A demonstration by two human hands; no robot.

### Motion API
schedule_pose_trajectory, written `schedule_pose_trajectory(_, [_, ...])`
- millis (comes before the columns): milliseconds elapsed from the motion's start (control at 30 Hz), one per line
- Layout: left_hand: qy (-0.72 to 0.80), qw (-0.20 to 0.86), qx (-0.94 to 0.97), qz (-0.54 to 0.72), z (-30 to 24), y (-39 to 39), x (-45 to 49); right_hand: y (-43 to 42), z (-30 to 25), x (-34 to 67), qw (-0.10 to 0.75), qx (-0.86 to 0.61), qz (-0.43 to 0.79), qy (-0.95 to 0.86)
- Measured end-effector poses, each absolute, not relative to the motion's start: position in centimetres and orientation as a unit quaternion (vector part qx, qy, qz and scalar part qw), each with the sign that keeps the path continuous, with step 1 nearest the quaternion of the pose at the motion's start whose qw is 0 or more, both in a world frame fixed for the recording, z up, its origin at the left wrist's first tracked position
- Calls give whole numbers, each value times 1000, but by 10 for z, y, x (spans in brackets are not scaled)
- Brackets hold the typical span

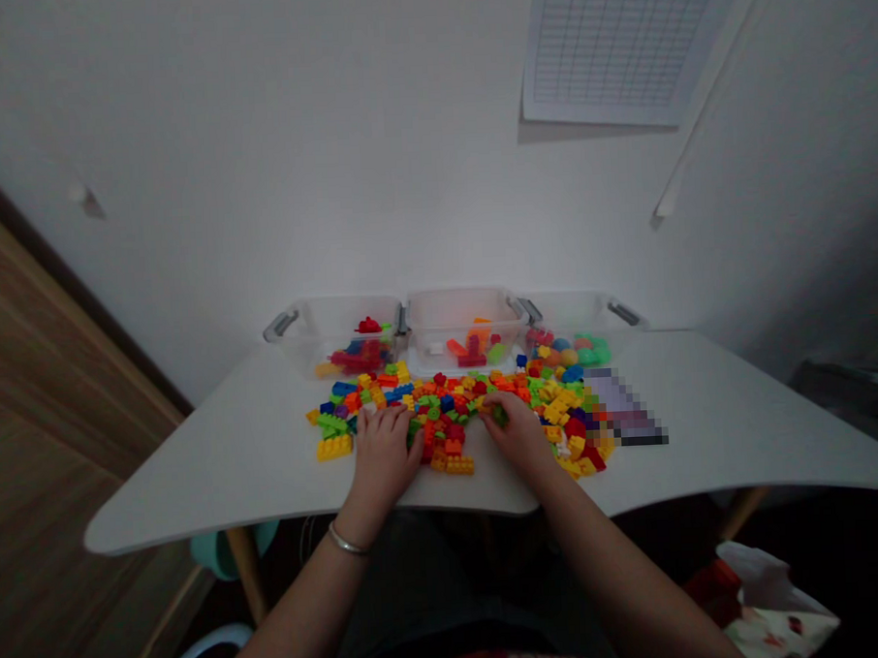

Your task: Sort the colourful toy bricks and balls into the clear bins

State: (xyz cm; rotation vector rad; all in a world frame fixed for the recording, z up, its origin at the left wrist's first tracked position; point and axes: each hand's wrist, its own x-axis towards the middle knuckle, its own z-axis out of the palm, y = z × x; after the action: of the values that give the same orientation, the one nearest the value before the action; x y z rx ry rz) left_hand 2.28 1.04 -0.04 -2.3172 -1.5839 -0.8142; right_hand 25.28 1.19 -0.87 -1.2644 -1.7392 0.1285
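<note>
The person's left hand [382,455] lies palm down at the near edge of a spread of plastic building bricks [442,404], its fingers [377,421] apart and resting on the bricks; the right hand [514,430] sits a little way across the pile, its fingers [504,404] curled together on a green brick [499,416]; the spread covers the middle of the white bench [741,432], reds, yellows, greens and blues all jumbled; behind it, along the far edge, stand three clear plastic bins [459,309] side by side; the left one holds red and blue bricks, the middle one orange and green pieces, the right one rounded coloured pieces; a metal bangle [347,540] circles the left wrist; a printed chart [620,45] hangs on the wall above.
</note>
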Motion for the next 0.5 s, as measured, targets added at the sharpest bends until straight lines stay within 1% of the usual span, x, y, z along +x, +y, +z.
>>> schedule_pose_trajectory(167, [-541,109,-786,-280,1,10,23,15,-6,253,472,-511,45,-717])
schedule_pose_trajectory(333, [-524,116,-786,-307,10,5,24,15,4,244,433,-493,46,-753])
schedule_pose_trajectory(500, [-484,72,-818,-301,20,-2,39,12,1,231,418,-457,29,-785])
